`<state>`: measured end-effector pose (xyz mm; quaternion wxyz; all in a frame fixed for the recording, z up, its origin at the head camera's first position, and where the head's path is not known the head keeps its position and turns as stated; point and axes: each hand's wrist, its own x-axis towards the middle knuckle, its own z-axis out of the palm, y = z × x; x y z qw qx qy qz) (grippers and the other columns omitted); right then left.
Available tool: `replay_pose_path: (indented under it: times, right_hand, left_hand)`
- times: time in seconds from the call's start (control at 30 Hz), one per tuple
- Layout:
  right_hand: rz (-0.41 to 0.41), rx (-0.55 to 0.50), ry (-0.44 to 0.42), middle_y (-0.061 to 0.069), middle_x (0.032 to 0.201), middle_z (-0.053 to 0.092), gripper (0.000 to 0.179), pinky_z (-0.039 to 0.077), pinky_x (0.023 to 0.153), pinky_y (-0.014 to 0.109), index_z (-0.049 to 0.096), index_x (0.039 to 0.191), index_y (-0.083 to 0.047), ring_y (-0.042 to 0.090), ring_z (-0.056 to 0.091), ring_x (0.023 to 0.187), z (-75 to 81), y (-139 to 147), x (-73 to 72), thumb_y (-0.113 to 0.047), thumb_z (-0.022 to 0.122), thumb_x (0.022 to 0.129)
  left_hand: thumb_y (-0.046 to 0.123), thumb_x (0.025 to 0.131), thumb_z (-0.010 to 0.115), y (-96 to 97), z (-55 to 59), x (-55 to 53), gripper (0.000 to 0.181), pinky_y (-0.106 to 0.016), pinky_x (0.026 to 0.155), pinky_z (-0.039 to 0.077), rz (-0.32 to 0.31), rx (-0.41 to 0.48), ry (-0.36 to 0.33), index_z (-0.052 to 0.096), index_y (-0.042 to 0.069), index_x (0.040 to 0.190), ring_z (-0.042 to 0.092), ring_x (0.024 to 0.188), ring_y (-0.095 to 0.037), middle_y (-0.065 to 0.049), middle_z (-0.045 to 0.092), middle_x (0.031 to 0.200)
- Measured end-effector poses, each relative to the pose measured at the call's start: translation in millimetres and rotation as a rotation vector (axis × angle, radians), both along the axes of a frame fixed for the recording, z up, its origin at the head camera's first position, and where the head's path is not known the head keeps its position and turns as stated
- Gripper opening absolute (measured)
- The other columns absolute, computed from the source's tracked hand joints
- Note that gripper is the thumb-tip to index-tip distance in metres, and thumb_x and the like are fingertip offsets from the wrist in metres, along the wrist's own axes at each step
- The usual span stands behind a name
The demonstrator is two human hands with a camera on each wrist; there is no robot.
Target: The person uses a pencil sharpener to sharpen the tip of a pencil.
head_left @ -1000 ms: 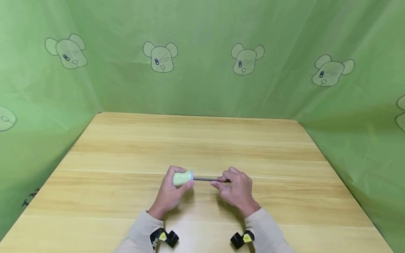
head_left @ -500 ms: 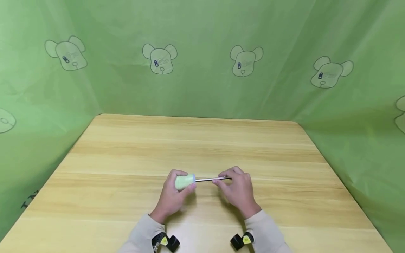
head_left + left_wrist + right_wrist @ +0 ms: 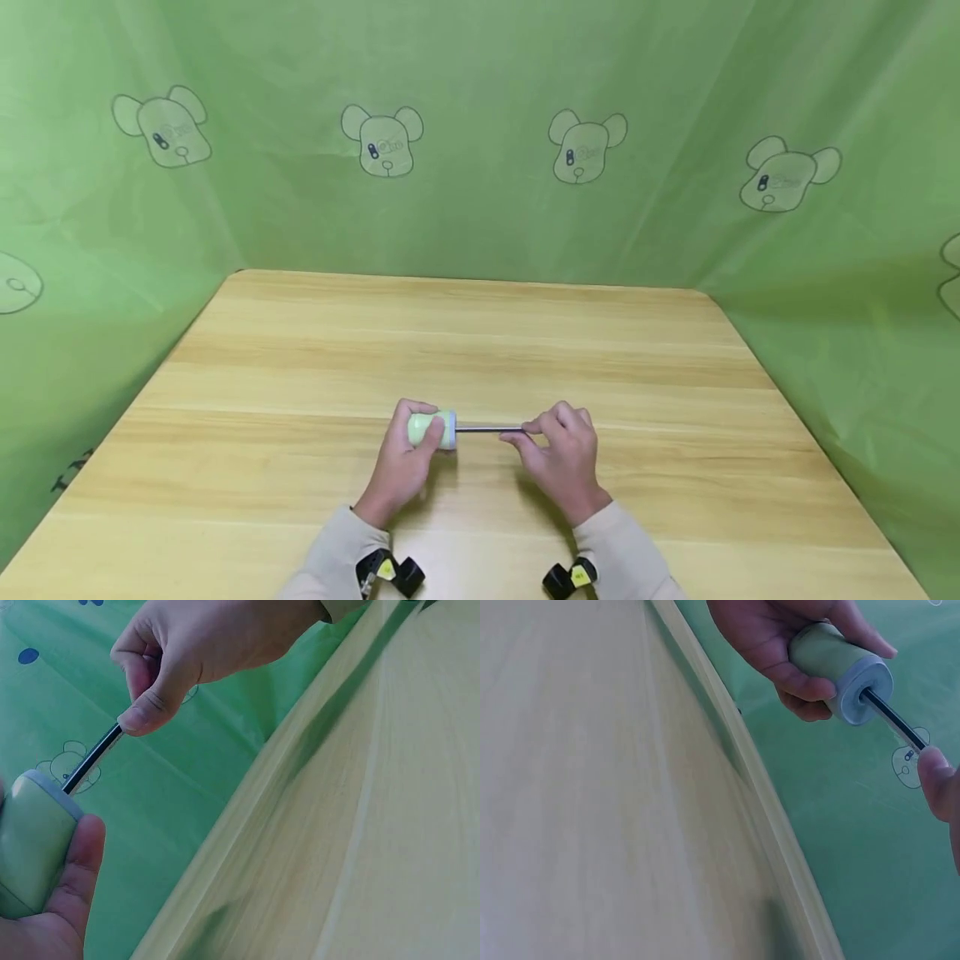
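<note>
A light green, barrel-shaped pencil sharpener (image 3: 418,428) with a pale blue end is gripped by my left hand (image 3: 397,477), the thumb along its side. Out of the hole in that end sticks a black-and-white striped pencil (image 3: 486,429), roughly level above the table. My right hand (image 3: 566,467) pinches the pencil between thumb and fingers, a short way from the sharpener. In the right wrist view the pencil (image 3: 894,720) enters the round end of the sharpener (image 3: 823,658). The pencil's tip is hidden inside, and its far end is hidden by the right hand.
Both hands are above the near middle of a wood-grain table (image 3: 465,342). Green cloth (image 3: 480,221) printed with bear heads surrounds its back and sides. Small black cameras (image 3: 408,577) are strapped at both wrists.
The right fingers have shifted on the pencil and drawn together, and the pencil shows a darker side than half a second ago. The left thumb has moved further onto the sharpener's side.
</note>
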<state>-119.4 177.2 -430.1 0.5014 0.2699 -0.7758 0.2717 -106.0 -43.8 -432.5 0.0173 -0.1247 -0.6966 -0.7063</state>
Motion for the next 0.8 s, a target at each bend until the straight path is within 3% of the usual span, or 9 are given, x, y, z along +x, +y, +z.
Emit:
replay_pose_path:
  times: [0.1,0.2,0.27,0.37,0.47,0.53,0.57,0.67,0.8]
  right_hand:
    - [-0.019,0.039,0.012,-0.001,0.062,0.049,0.052,0.031,0.045,0.022,0.056,0.061,-0.008,0.011,0.041,0.047,0.0,-0.3,-0.7,-0.052,0.067,0.086]
    - [-0.037,0.047,-0.081,-0.003,0.060,0.049,0.046,0.027,0.040,0.015,0.055,0.059,-0.010,0.004,0.036,0.045,0.5,-0.3,2.2,-0.046,0.079,0.076]
    - [-0.041,0.030,-0.194,-0.004,0.059,0.049,0.042,0.027,0.039,0.013,0.055,0.058,-0.012,0.002,0.036,0.047,0.7,0.1,5.0,-0.036,0.089,0.067]
    - [0.016,-0.046,-0.517,-0.008,0.059,0.052,0.039,0.033,0.041,0.014,0.055,0.057,-0.015,0.001,0.041,0.050,7.2,1.4,9.4,-0.019,0.093,0.059]
    - [0.087,-0.169,-0.939,-0.005,0.056,0.052,0.040,0.031,0.041,0.018,0.050,0.055,-0.012,0.006,0.040,0.049,16.9,5.7,11.1,-0.016,0.087,0.071]
    - [0.094,-0.230,-1.140,-0.003,0.053,0.050,0.040,0.028,0.041,0.019,0.049,0.055,-0.009,0.009,0.038,0.048,22.0,8.8,10.8,-0.015,0.082,0.077]
    - [0.099,-0.243,-1.174,-0.002,0.053,0.050,0.039,0.028,0.041,0.019,0.051,0.056,-0.008,0.010,0.037,0.047,23.0,10.0,10.5,-0.014,0.081,0.078]
    - [0.079,-0.225,-1.069,-0.003,0.058,0.054,0.030,0.036,0.042,0.020,0.059,0.060,-0.008,0.010,0.043,0.050,21.6,10.9,9.8,-0.015,0.083,0.076]
    - [0.070,-0.169,-0.748,-0.004,0.072,0.059,0.018,0.050,0.053,0.023,0.070,0.073,-0.008,0.012,0.051,0.062,15.3,9.5,8.2,-0.012,0.088,0.070]
  left_hand:
    - [0.011,0.103,0.046,-0.6,0.4,-0.9,0.018,-0.041,0.073,0.059,0.003,0.010,0.022,0.043,-0.003,0.114,0.064,0.077,-0.027,-0.019,0.056,0.096]
    - [0.010,0.102,0.047,-1.2,1.7,-0.9,0.016,-0.040,0.072,0.058,0.005,-0.004,0.028,0.045,-0.002,0.113,0.063,0.076,-0.025,-0.017,0.056,0.096]
    - [0.008,0.101,0.050,-1.1,1.9,-1.0,0.015,-0.037,0.071,0.057,0.007,-0.030,0.068,0.046,-0.001,0.112,0.062,0.077,-0.024,-0.018,0.056,0.101]
    - [0.002,0.096,0.055,0.2,-1.9,-3.6,0.012,-0.033,0.072,0.056,0.030,-0.084,0.228,0.049,0.000,0.106,0.058,0.086,-0.025,-0.018,0.055,0.107]
    - [-0.004,0.089,0.060,2.7,-6.3,-6.3,0.014,-0.032,0.078,0.053,0.056,-0.159,0.423,0.052,0.001,0.099,0.055,0.093,-0.027,-0.017,0.056,0.108]
    - [-0.003,0.088,0.061,3.9,-7.3,-6.4,0.015,-0.033,0.080,0.052,0.045,-0.189,0.480,0.053,0.002,0.099,0.054,0.096,-0.027,-0.016,0.056,0.107]
    - [-0.002,0.088,0.061,4.1,-7.1,-5.6,0.016,-0.032,0.079,0.052,0.030,-0.190,0.474,0.052,0.002,0.100,0.054,0.093,-0.026,-0.015,0.056,0.105]
    - [0.001,0.090,0.062,3.3,-5.4,-2.1,0.022,-0.028,0.069,0.054,-0.015,-0.158,0.366,0.050,0.002,0.108,0.054,0.086,-0.022,-0.014,0.054,0.102]
    - [0.005,0.092,0.063,1.0,-4.5,-0.2,0.029,-0.031,0.061,0.057,0.001,-0.082,0.179,0.047,0.000,0.116,0.055,0.078,-0.022,-0.015,0.053,0.098]
